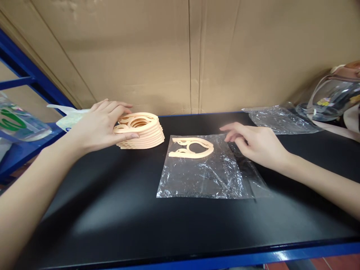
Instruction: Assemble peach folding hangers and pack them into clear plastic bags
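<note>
A neat stack of peach plastic folding hangers [143, 137] stands on the black tabletop. My left hand [102, 123] is around the left end of the stack, thumb along the near side and fingers over the far side, gripping near the top. To the right, a clear plastic bag [197, 183] lies flat. One folded hanger [208, 150] rests at its upper left; whether inside or on top, I cannot tell. Over the bag's right side is my right hand [253, 144], fingers loosely bent and apart, holding nothing.
Another clear bag [281, 118] lies at the back right, beside a transparent water bottle [334, 97] with a strap. Cardboard [140, 56] rises behind the table. At left stand a blue metal frame [17, 82], a clear container [25, 122] and a pale packet [70, 118].
</note>
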Demonstrator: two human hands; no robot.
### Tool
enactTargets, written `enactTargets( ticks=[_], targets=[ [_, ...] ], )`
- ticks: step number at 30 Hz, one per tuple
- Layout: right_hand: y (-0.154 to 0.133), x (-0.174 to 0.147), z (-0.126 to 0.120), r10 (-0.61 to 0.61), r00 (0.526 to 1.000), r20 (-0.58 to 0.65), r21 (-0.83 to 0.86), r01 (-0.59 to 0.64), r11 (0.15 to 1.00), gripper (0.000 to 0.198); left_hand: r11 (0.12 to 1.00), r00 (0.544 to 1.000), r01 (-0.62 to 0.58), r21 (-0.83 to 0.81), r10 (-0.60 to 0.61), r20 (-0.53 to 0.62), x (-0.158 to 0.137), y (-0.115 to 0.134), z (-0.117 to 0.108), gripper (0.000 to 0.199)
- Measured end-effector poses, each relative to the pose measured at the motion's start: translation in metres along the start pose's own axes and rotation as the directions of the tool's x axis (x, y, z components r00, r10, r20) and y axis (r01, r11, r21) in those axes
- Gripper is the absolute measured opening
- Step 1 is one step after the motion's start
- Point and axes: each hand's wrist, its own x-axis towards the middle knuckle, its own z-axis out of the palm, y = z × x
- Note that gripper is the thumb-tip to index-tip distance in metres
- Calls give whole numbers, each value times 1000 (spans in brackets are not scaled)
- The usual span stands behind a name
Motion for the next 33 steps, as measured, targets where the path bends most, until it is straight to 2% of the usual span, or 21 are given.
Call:
enactTargets(
  ticks=[3, 5, 8, 10, 12, 16, 20, 24, 27, 33],
  targets=[
    [0, 1, -3, -7, 990, -139, 30, 11, 999, 39, 1000, 998, -1, 13, 2, -58, 2, 6, -4, 83],
    [-2, 2, -6, -31, 974, -223, 70, 47, 996, 34, 999, 990, 6, -46, -12, -138, 3, 17, -8, 82],
    [-12, 2, -11, -13, 974, -228, 212, 63, 975, 21, 975, 971, -11, -222, -43, -235, 4, 50, -13, 76],
    [-22, 1, -15, 34, 990, -139, 368, 20, 930, 16, 965, 979, -34, -260, -20, -202, 4, 80, -13, 77],
    [-32, -1, -18, 66, 998, 13, 520, -63, 852, 23, 971, 983, -90, -220, 51, -176, 2, 109, -11, 79],
    [-47, -4, -19, 67, 958, 278, 660, -241, 712, 24, 961, 947, -243, -134, 205, -246, -5, 146, -1, 82],
    [-52, -3, -19, 42, 895, 443, 704, -377, 602, 23, 954, 913, -297, -46, 270, -307, -9, 154, 2, 82],
    [-51, -1, -20, -10, 837, 547, 721, -464, 515, 28, 947, 914, -318, -44, 294, -279, -9, 152, 3, 86],
    [-46, -1, -19, -1, 825, 565, 726, -497, 475, 28, 943, 926, -321, -92, 292, -239, -7, 149, 7, 91],
    [-37, -1, -13, 43, 826, 563, 712, -510, 482, 30, 937, 942, -308, -166, 276, -188, -4, 140, 14, 95]
  ],
)
